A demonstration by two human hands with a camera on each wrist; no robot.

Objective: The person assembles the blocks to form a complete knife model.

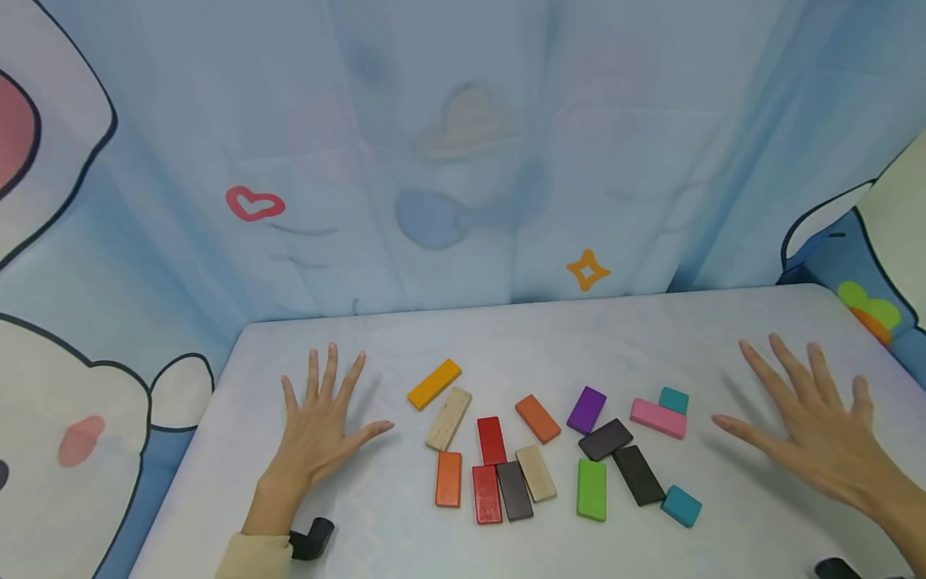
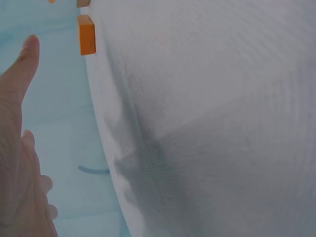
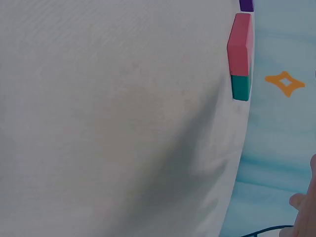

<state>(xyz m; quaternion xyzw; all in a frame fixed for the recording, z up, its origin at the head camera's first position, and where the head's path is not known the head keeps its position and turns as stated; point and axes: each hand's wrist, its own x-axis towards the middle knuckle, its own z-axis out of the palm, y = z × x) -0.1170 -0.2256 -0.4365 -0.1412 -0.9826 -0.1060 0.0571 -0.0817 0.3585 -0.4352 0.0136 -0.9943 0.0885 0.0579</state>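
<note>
My left hand (image 1: 317,430) is held over the left part of the table with fingers spread and nothing in it. On the right, my right hand (image 1: 821,422) is likewise spread and holds nothing. Between them lie several coloured wooden blocks. Nearest the left hand are a yellow block (image 1: 434,384), a beige block (image 1: 448,419) and an orange block (image 1: 448,479). A pink block (image 1: 658,418) with a teal block (image 1: 674,400) against its far side lies closest to the right hand; both blocks also show in the right wrist view, at the table's edge.
In the middle are two red blocks (image 1: 487,494), a grey block (image 1: 514,490) and another orange block (image 1: 538,419). Purple (image 1: 586,409), green (image 1: 592,490), black (image 1: 639,475) and blue (image 1: 682,507) blocks lie further right. Behind the white table (image 1: 289,346) hangs a printed blue curtain (image 1: 463,265).
</note>
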